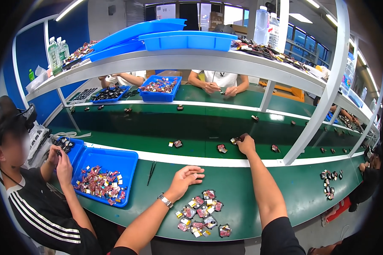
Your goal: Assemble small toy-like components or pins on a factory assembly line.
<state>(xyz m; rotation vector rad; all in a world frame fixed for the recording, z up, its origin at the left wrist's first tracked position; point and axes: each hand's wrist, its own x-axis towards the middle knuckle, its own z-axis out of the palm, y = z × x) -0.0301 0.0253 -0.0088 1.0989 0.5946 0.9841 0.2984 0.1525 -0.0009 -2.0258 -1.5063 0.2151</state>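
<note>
My right hand [246,145] reaches over the white rail onto the green belt. Its fingers are closed on a small electronic module [234,140] with a pale, yellow-edged piece; the fingers partly hide it. My left hand [185,180], with a metal watch on the wrist, hovers over the near bench, fingers loosely extended and holding nothing. Beside it lies a cluster of similar modules [198,212], dark housings with red boards and silver and yellow pieces. More modules sit on the belt close to my right hand, one module [221,148] left of it and another module [275,148] right of it.
Black tweezers [151,173] lie left of my left hand. A blue tray [134,170] full of small boards stands beside a seated co-worker [42,195]. A slanted white post [317,85] rises right of my right arm. Overhead, a shelf [191,59] bears blue trays and bottles.
</note>
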